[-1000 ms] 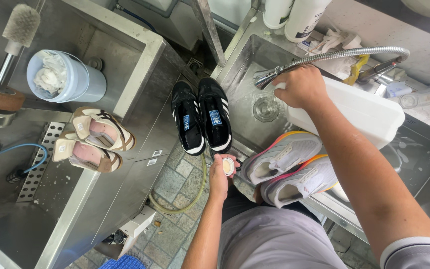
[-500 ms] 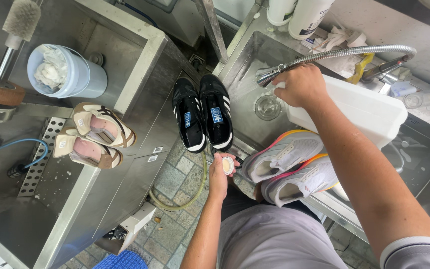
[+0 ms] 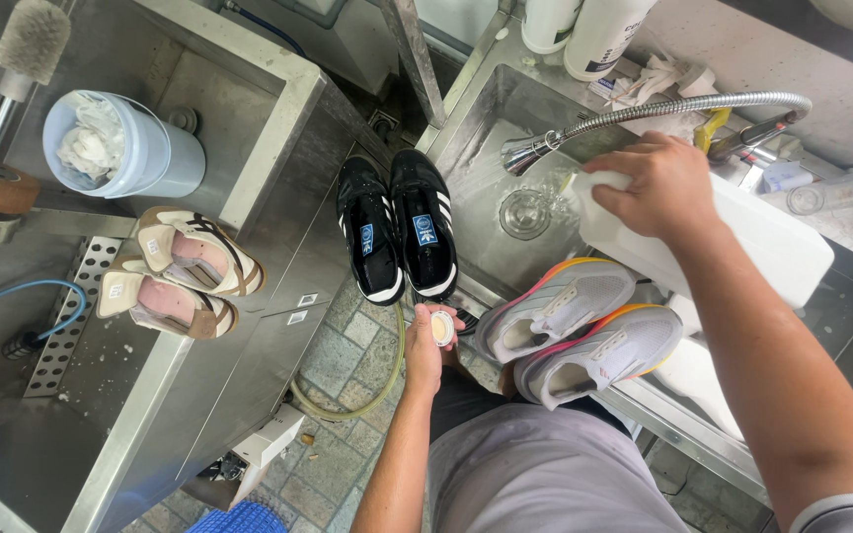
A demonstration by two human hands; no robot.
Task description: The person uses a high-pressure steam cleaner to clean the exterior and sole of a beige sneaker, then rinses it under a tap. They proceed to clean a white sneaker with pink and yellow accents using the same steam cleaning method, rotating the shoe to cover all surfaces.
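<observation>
Landmark: sink.

Far left of sink: beige shoes on drainboard, black shoes on sink's left edge, both pairs dry-looking, untouched.

Left hand, below sink, fingers closed around small round cap.

Grey-pink shoes on sink's front rim, waiting.

Right hand clasps white jug over sink, under faucet; no water visible, washing not begun.

Versus earlier: hands, shoes unmoved; view closer.
</observation>
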